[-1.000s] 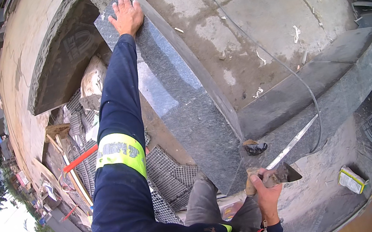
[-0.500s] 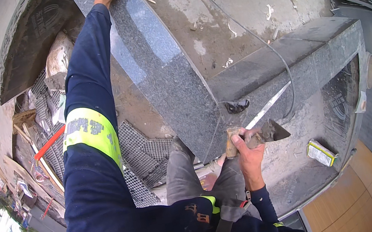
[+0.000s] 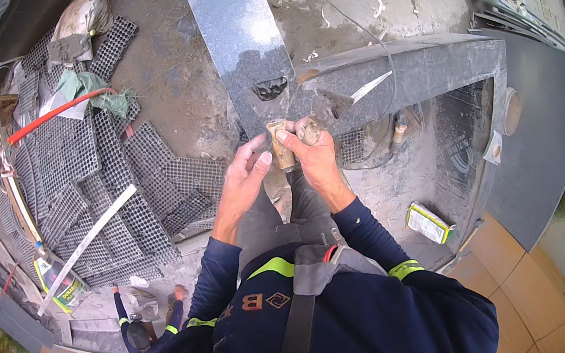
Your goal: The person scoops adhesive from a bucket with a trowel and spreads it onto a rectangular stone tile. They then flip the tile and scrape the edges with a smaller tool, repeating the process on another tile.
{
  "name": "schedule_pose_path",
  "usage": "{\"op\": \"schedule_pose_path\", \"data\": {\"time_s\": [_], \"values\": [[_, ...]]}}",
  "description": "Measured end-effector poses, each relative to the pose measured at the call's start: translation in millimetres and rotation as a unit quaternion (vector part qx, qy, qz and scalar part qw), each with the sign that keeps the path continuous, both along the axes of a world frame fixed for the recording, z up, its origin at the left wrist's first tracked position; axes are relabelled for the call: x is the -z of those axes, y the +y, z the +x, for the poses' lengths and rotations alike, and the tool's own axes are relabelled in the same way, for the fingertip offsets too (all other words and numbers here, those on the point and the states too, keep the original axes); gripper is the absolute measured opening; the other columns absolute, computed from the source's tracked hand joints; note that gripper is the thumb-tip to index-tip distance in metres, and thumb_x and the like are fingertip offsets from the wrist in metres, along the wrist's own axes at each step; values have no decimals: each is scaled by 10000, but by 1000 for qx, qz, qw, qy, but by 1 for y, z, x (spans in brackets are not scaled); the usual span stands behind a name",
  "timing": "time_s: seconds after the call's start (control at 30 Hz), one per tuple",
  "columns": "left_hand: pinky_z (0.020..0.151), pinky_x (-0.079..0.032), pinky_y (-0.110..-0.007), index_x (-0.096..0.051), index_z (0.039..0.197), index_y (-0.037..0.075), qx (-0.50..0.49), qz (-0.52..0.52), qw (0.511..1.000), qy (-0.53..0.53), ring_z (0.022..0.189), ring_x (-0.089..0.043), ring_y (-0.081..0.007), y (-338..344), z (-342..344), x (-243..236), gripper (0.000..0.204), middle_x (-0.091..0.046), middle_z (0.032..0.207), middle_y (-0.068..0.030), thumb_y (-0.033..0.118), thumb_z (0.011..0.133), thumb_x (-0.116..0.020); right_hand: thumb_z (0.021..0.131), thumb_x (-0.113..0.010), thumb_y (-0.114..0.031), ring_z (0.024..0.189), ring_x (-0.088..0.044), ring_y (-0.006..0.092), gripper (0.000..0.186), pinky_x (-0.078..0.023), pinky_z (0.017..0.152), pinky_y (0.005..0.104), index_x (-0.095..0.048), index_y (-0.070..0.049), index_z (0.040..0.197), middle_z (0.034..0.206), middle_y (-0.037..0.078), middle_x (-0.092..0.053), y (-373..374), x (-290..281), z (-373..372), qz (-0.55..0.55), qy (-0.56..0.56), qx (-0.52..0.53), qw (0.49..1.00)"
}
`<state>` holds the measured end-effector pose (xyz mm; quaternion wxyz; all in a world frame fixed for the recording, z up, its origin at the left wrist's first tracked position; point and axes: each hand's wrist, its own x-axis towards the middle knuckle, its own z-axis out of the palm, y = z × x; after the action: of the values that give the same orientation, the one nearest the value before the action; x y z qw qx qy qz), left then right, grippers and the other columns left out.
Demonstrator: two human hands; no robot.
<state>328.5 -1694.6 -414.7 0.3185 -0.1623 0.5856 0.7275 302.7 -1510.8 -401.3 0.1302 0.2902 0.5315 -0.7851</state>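
Observation:
In front of my body, my right hand [image 3: 315, 160] is closed around a short wooden-handled tool [image 3: 280, 143] held upright. A trowel [image 3: 331, 102] with a dark pointed blade sticks out from the same hand, its neck caked with dried mortar. My left hand [image 3: 243, 187] is just left of the wooden handle, thumb and fingers apart, gripping nothing; I cannot tell if a fingertip touches the handle. Beyond my hands lies a long grey stone slab [image 3: 235, 27], with a crumpled shiny black piece [image 3: 271, 89] on its near end.
Black grid mats [image 3: 70, 159] lie piled at left with an orange-red tube [image 3: 55, 113], a white strip [image 3: 89, 250] and a bottle [image 3: 61, 281]. A co-worker [image 3: 146, 323] is at lower left. At right are a stone ledge [image 3: 421, 67], a cable [image 3: 362, 28] and a yellow-white packet [image 3: 428, 223].
My left hand has come off the slab's far end and back beside my right hand. My right hand, with the tools, has moved left and forward in view. My view has turned.

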Motion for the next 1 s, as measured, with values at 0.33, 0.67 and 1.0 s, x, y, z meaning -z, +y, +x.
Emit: {"op": "schedule_pose_path", "data": {"time_s": [0.33,0.67,1.0], "values": [[1001,-551,-363,-448,1456,-29,-272,-15,953,130,1184,-665,-191,69,109,-96,419,-633,1373,-166,38,1067,-590,1105,-642,-380,713,-602,83,313,-499,644,251,-612,-77,1031,889,18,-662,45,-110,70,195,120,-210,951],[1039,-521,-417,-445,1510,-22,-243,-240,894,290,1217,-662,-310,87,163,-168,483,-652,1351,-230,19,1040,-549,1161,-478,-400,616,-615,107,404,-456,419,262,-601,-24,1245,887,64,-661,68,-215,135,-73,84,-340,934],[1024,-522,-412,-579,1437,-24,-153,-366,858,327,1190,-696,-378,82,228,-183,428,-695,1298,-252,77,1021,-579,1142,-494,-406,545,-583,98,407,-427,414,246,-633,-26,1189,853,58,-659,80,-268,145,-28,171,-325,930]]}}
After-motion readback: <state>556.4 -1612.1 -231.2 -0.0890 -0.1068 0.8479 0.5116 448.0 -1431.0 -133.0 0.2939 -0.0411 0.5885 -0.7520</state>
